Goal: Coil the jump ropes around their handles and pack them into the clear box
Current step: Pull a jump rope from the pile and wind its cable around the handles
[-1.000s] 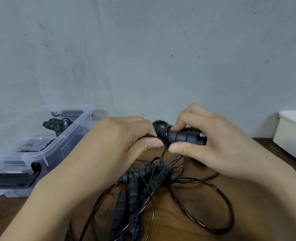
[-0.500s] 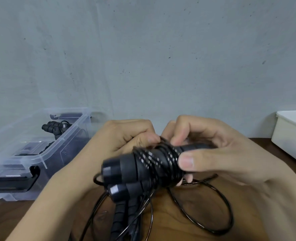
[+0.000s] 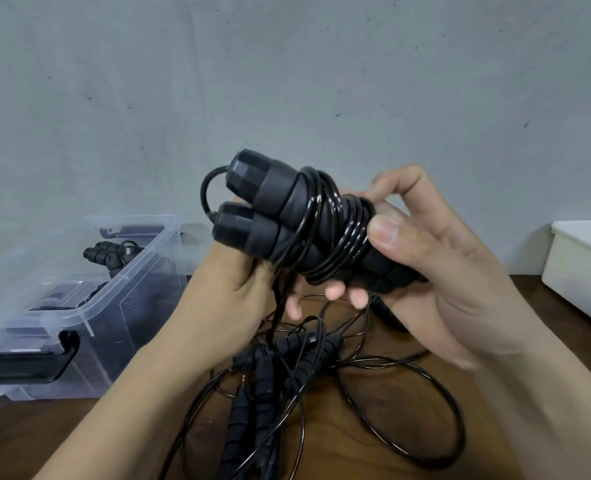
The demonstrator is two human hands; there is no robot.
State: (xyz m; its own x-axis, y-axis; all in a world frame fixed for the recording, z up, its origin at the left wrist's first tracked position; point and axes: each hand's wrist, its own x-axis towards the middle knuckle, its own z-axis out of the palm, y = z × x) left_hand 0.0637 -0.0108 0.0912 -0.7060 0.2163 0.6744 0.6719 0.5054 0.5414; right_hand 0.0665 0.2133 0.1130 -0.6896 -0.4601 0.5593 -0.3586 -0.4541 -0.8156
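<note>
The box (image 3: 79, 306) sat far left. The left hand (image 3: 231, 292), nearer it, pinched the loose tail under the raised rope (image 3: 325, 230). Its paired handles (image 3: 252, 209) slanted caps up-left, boxward. The right hand (image 3: 443, 271) clamped their lower ends.

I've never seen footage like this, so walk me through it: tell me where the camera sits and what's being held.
There is no machine here: a person works with bare hands. The single camera is worn on the head, looking down over the forearms. The right hand grips a jump rope: two black handles side by side, with cord wound round them. The left hand curls under it, where the loose cord trails down. Below, on the wooden table, lies a tangle of more ropes. At left stands the clear box, with a coiled rope inside; at right, a white container.
</note>
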